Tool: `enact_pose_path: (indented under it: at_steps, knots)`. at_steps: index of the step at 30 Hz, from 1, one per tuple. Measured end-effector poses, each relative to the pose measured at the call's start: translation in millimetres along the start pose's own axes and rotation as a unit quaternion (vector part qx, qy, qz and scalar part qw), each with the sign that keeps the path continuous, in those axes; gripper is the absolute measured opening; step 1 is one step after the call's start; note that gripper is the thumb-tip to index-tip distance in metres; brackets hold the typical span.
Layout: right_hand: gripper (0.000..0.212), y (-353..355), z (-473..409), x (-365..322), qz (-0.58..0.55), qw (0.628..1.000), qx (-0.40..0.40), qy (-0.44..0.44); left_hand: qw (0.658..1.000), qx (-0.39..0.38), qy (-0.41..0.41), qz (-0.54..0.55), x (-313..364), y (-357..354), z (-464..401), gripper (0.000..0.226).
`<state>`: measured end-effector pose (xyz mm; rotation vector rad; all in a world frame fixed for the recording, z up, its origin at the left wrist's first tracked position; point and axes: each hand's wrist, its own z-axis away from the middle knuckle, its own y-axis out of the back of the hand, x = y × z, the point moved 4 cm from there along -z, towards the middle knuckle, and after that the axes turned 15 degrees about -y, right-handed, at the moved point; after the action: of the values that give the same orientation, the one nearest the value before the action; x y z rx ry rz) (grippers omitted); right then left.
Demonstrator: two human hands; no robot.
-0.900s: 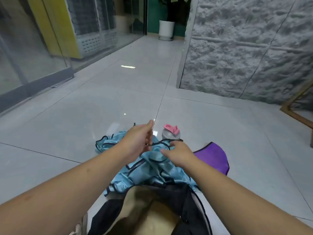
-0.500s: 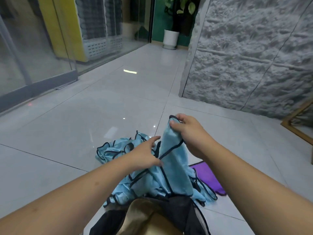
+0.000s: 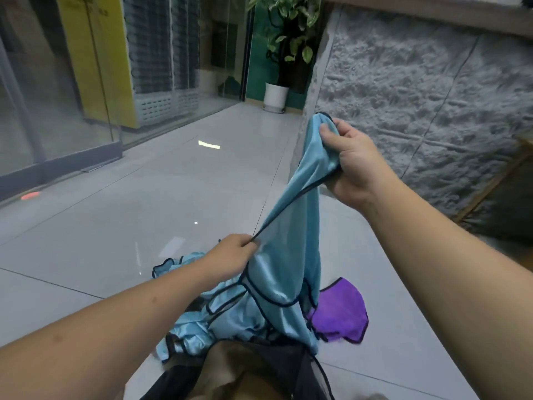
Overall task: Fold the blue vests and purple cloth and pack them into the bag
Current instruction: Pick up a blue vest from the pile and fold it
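Note:
A light blue vest (image 3: 285, 255) with dark trim hangs lifted above the tiled floor. My right hand (image 3: 346, 160) grips its bunched top end at upper centre. Lower down, my left hand (image 3: 233, 252) pinches the vest's dark-trimmed edge, pulling it taut. More blue vests (image 3: 202, 321) lie crumpled in a heap on the floor beneath. A purple cloth (image 3: 340, 313) with dark trim lies flat on the floor just right of the heap, partly hidden by the hanging vest. A black mesh bag (image 3: 291, 368) with a tan inside lies open at the bottom of the view.
Grey floor tiles (image 3: 101, 226) stretch ahead and to the left. A rough grey stone wall (image 3: 432, 105) rises on the right, with a wooden frame (image 3: 496, 174) leaning against it. A glass partition (image 3: 57, 96) runs along the left, and a potted plant (image 3: 277, 90) stands far back.
My right hand has raised the blue vest higher and to the right. My left hand has taken a pinch on its trimmed edge, stretching the fabric between both hands. The view has tilted up.

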<state>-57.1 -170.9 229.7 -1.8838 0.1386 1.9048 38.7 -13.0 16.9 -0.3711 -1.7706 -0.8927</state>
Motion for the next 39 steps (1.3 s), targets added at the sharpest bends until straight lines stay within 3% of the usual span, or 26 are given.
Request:
enact_pose_path:
  at_steps: [3,7,9,12,15,22,26,29,31,32,34,36,37,39]
  knots:
    - [0.022,-2.2,5.6,-21.1,-0.028,0.999,0.007,0.037,0.997,0.053,-0.014,0.05,15.9,14.6,5.8,0.066]
    - [0.037,-0.7,13.3,-36.4,-0.009,0.997,0.041,0.067,0.992,0.08,-0.045,0.08,46.3,36.4,12.2,0.059]
    - [0.041,-0.1,13.2,-36.4,0.029,0.996,0.046,0.076,0.993,0.049,-0.055,0.089,62.3,43.7,14.9,0.05]
    - [0.037,1.2,8.2,-26.1,0.105,0.989,0.058,0.083,0.998,-0.04,-0.045,-0.019,73.4,54.0,10.4,0.026]
    - [0.031,5.8,2.0,-8.1,0.149,0.982,0.079,0.081,0.994,-0.055,-0.035,-0.082,80.3,71.4,3.1,0.012]
    - [0.027,33.3,-21.9,76.6,0.216,0.974,0.045,-0.058,0.998,-0.046,0.005,-0.03,37.4,93.9,-7.5,0.016]
    - [0.051,47.9,-43.6,132.4,0.271,0.953,-0.004,-0.138,0.994,0.027,0.029,-0.102,-13.8,103.8,-16.2,0.015]
    - [0.074,62.0,-66.5,178.6,0.332,0.925,0.006,-0.185,0.985,0.114,0.057,-0.113,-51.6,107.9,-25.8,0.013]
    - [0.056,72.9,-77.7,207.8,0.392,0.891,0.017,-0.227,0.98,0.141,0.084,-0.114,-74.4,105.2,-36.0,0.027]
    - [0.041,77.3,-80.6,220.3,0.454,0.857,0.01,-0.245,0.977,0.125,0.098,-0.139,-81.9,100.9,-40.2,0.038]
    - [0.032,89.6,-81.6,251.0,0.601,0.748,-0.031,-0.279,0.961,0.077,0.098,-0.248,-84.3,82.8,-41.1,0.054]
    - [0.05,105.4,-75.7,282.3,0.701,0.644,-0.062,-0.301,0.932,0.04,0.028,-0.359,-70.5,53.7,-31.1,0.052]
    - [0.064,114.6,-72.1,298.7,0.716,0.62,-0.069,-0.312,0.922,-0.008,-0.039,-0.386,-59.5,33.7,-23.5,0.05]
    - [0.085,131.1,-66.0,327.4,0.697,0.631,-0.071,-0.334,0.896,-0.197,-0.152,-0.368,-46.6,-11.3,-4.5,0.055]
